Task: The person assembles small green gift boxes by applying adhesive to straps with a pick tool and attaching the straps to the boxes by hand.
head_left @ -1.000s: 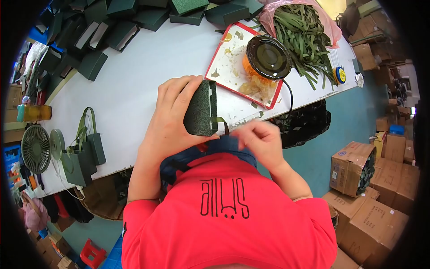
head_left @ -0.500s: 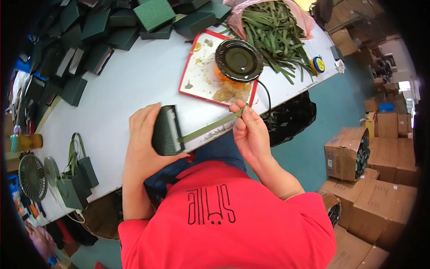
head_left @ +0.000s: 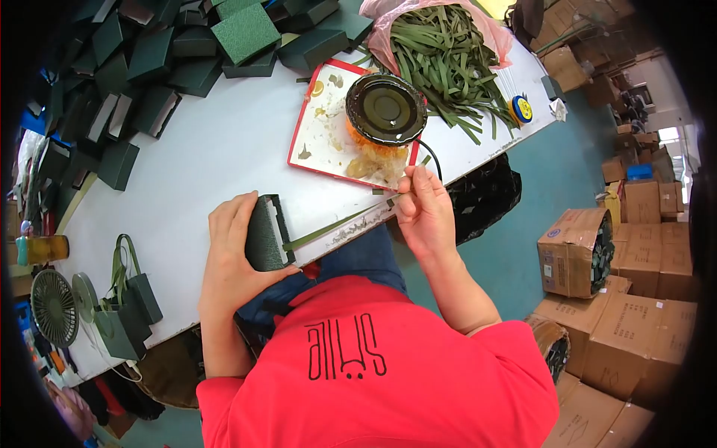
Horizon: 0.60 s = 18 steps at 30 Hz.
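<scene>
My left hand (head_left: 233, 250) is wrapped round a dark green box (head_left: 263, 237) at the table's front edge, fingers at the back and thumb along the near side. The box stands on edge, its pale open side turned right. From that side a flat green ribbon (head_left: 328, 228) runs right toward my right hand (head_left: 427, 209). The thumb and fingers of the right hand are pinched together, and the ribbon's far end meets the fingers; the exact grip is partly hidden. Just beyond this hand stands a round black-topped pot (head_left: 387, 110) with amber, glue-like drips, on a red-rimmed white board (head_left: 308, 134).
Many green boxes (head_left: 153, 56) are heaped at the back left. A pink bag (head_left: 381, 52) of loose green ribbons (head_left: 441, 60) lies behind the pot. A fan (head_left: 54, 308) and green boxes with ribbon loops (head_left: 123, 325) sit at left. Cardboard cartons (head_left: 575, 254) stand on the right.
My right hand has moved slightly right, and the ribbon now meets it lower on the fingers. The left hand still holds the box. The whole view has shifted slightly.
</scene>
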Tool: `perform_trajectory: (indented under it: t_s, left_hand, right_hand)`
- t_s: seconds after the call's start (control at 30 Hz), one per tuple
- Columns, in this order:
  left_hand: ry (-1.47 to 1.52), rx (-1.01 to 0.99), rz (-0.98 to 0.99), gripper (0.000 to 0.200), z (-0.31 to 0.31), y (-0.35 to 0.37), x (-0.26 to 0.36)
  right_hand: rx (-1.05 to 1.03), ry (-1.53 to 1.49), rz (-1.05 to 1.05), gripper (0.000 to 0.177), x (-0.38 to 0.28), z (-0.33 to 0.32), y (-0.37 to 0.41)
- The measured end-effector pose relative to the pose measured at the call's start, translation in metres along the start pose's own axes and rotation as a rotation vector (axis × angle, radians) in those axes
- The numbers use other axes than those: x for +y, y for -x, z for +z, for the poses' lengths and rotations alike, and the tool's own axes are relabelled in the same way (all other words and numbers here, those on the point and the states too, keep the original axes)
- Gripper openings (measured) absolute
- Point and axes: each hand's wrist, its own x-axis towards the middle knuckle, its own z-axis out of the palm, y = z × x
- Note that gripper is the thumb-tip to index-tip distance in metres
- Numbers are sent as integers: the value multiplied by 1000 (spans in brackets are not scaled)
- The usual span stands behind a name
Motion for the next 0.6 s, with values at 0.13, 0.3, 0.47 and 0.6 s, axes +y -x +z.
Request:
perform_trajectory:
  t_s: [0.13,0.3,0.47,0.6]
  left_hand:
    - [11,-35,35,110,6,-9,7]
    - [48,-25,103,107,11,-17,16]
    - [43,-32,108,108,11,-20,21]
    - [48,-34,104,108,12,-20,19]
  right_hand:
    - [69,292,-79,18,-8,4,-14]
    - [87,437,-77,21,-14,8,-27]
    - [121,492,-72,22,-11,8,-35]
    - [143,497,-65,22,-10,8,-39]
